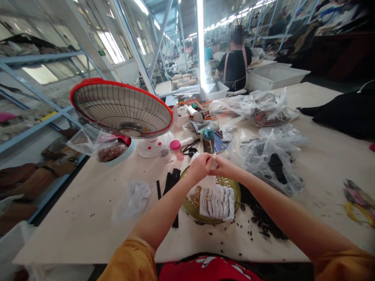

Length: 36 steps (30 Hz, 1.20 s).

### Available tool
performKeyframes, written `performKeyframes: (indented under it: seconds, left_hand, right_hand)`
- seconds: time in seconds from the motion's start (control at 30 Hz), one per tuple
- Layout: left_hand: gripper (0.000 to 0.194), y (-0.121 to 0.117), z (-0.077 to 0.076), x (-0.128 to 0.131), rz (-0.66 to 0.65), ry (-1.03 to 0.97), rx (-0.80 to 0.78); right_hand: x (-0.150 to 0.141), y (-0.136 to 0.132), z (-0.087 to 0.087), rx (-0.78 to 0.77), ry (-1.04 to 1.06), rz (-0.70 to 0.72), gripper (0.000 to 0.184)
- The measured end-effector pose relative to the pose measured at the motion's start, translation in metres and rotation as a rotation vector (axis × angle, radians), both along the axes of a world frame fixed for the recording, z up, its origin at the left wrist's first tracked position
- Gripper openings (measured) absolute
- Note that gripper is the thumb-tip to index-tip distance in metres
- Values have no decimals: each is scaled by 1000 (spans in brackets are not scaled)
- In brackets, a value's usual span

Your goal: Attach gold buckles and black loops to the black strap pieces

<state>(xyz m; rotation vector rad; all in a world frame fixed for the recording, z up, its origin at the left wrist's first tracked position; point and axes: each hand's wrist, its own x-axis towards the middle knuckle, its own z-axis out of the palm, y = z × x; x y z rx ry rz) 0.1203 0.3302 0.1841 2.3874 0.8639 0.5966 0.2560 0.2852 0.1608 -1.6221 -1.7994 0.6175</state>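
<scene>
My left hand [200,167] and my right hand [225,168] meet above a round olive-green tray [236,197], fingers pinched together. Between them hangs a thin white tissue-like sheet [208,180], gripped by both hands; whether anything lies inside it is hidden. In the tray are loose small gold metal pieces [193,198], and a row of white wrapped bundles [218,203] rests on its near side. Black strips [171,180] lie left of the tray. Many small black parts [263,218] are heaped at its right, partly behind my right forearm.
A red-rimmed fan [121,109] stands at the back left. Beyond the tray are a pink-lidded jar [176,150] and a teal-topped bottle [208,139]. Clear plastic bags [266,152] fill the back right. Yellow-handled pliers [359,210] lie far right. A person [236,68] sits farther off.
</scene>
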Motion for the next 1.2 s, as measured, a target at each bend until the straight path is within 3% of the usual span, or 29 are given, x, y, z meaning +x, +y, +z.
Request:
performKeyframes:
  seconds: [0.1, 0.17, 0.23, 0.3, 0.4, 0.5, 0.57, 0.63, 0.77, 0.93, 1.1, 1.2]
  left_hand:
    - [15, 2, 5, 0, -91, 0, -34]
    - [21, 10, 2, -8, -48, 36, -41]
    - [29, 19, -8, -24, 80, 130, -38]
    - [30, 22, -27, -44, 200, 260, -46]
    - [17, 6, -68, -75, 265, 452, -108]
    - [24, -17, -108, -95, 305, 588, -134]
    - [18, -23, -124, -101, 308, 623, -129]
    - [13, -20, -131, -102, 295, 628, -125]
    - [16, 0, -119, -91, 238, 564, -97]
    - [18, 13, -77, -70, 160, 408, -16]
    - [21, 23, -39, -55, 94, 300, -20]
    - [24, 37, -40, -48, 44, 301, -63]
  right_hand:
    - [-3, 2, -8, 10, 81, -41, 13]
    - [1, 1, -13, 5, 109, -120, 16]
    - [11, -4, -17, -3, 150, -187, 26]
    - [23, -9, -19, -3, 215, -221, 31]
    - [39, -15, -22, 80, 248, -323, 26]
    - [50, -18, -23, 222, 46, -475, 11]
    - [55, -19, -24, 278, -71, -516, 7]
    - [58, -20, -27, 284, -127, -485, 19]
    - [48, -11, -41, 82, -270, -294, 30]
    - [19, 9, -60, -96, -271, -65, 27]
    - [-5, 17, -52, -83, 38, 107, 50]
    - [-13, 21, -48, -160, 175, 140, 35]
